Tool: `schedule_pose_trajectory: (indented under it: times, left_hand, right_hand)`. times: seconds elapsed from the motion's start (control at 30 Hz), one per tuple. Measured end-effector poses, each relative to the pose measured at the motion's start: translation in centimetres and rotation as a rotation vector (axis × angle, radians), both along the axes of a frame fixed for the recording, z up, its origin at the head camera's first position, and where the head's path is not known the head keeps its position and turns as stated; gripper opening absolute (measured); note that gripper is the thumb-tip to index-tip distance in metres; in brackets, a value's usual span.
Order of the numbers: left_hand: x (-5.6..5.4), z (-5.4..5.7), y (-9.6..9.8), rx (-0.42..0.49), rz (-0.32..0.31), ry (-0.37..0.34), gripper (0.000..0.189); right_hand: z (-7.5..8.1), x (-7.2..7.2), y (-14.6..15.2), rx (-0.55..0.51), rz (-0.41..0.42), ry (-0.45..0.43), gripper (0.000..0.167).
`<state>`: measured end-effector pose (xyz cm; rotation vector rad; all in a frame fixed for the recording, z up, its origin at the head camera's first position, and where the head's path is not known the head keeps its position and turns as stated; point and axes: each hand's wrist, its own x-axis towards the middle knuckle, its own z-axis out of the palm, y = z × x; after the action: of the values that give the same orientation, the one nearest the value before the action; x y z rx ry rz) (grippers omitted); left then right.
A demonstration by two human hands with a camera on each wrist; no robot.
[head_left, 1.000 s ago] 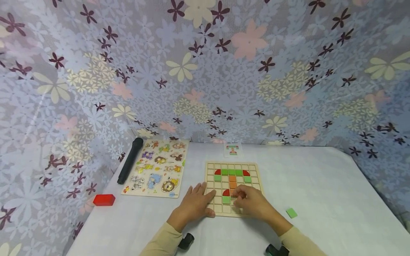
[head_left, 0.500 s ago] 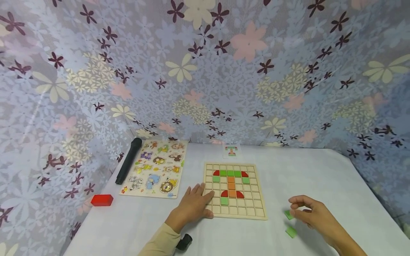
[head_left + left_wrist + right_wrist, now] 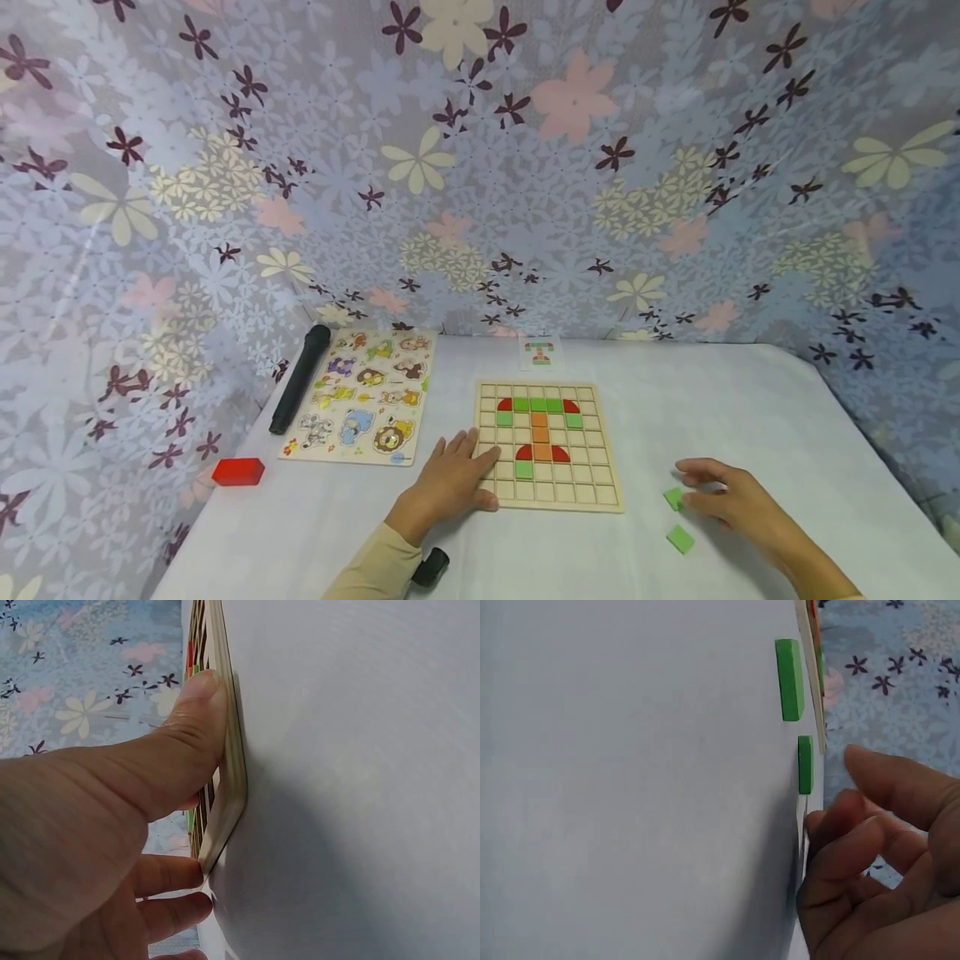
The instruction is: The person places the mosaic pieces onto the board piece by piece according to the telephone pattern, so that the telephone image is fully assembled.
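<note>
A square wooden grid board [image 3: 577, 492] lies on the table, with green, red and orange tiles forming a shape in it. My left hand [image 3: 447, 482] rests on its left edge, fingers spread; the left wrist view shows the thumb [image 3: 199, 712] lying along the board's rim. To the right of the board my right hand [image 3: 731, 498] hovers with loosely bent fingers and holds nothing. A green square tile [image 3: 672, 498] lies close to its fingertips, partly hidden by them. Nearer the front is a second green tile [image 3: 680, 539]. The right wrist view shows both tiles apart from the fingers.
A small pattern card [image 3: 538, 354] lies behind the board. On the left are an animal puzzle board [image 3: 360, 404], a black rod-like object [image 3: 302, 379] and a red block [image 3: 238, 472]. A patterned cloth [image 3: 480, 208] hangs behind the white table.
My right hand has gone from the board to the green tiles on the right and has barely moved since. A red quarter-round tile now shows right of the orange column. The left hand stays put.
</note>
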<state>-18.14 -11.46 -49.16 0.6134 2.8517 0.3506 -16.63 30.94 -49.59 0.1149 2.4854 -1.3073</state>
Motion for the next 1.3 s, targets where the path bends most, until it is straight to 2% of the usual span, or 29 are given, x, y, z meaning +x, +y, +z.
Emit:
schedule_pose_trajectory:
  times: [0.27, 0.5, 0.7, 0.83, 1.0, 1.3]
  left_hand:
    - [-0.1, 0.0, 0.1, -0.004, -0.003, -0.008, 0.080]
    - [-0.1, 0.0, 0.0, 0.008, -0.008, -0.001, 0.079]
    - [0.1, 0.0, 0.1, 0.006, -0.006, 0.005, 0.079]
    - [0.0, -0.1, 0.1, -0.002, -0.006, 0.009, 0.079]
    - [-0.1, -0.1, 0.1, -0.010, -0.002, 0.006, 0.079]
    - [-0.1, -0.3, 0.1, -0.003, 0.006, 0.005, 0.079]
  right_hand:
    - [-0.2, -0.1, -0.8, 0.049, 0.043, 0.011, 0.061]
    - [-0.2, -0.1, -1.2, 0.129, 0.071, 0.044, 0.047]
    - [-0.3, -0.1, -1.4, 0.160, 0.060, 0.053, 0.033]
    - [-0.3, -0.2, -1.4, 0.097, 0.049, 0.024, 0.036]
    - [0.1, -0.4, -1.0, -0.041, 0.065, 0.022, 0.045]
    - [1.3, -1.1, -1.3, -0.190, -0.043, 0.097, 0.061]
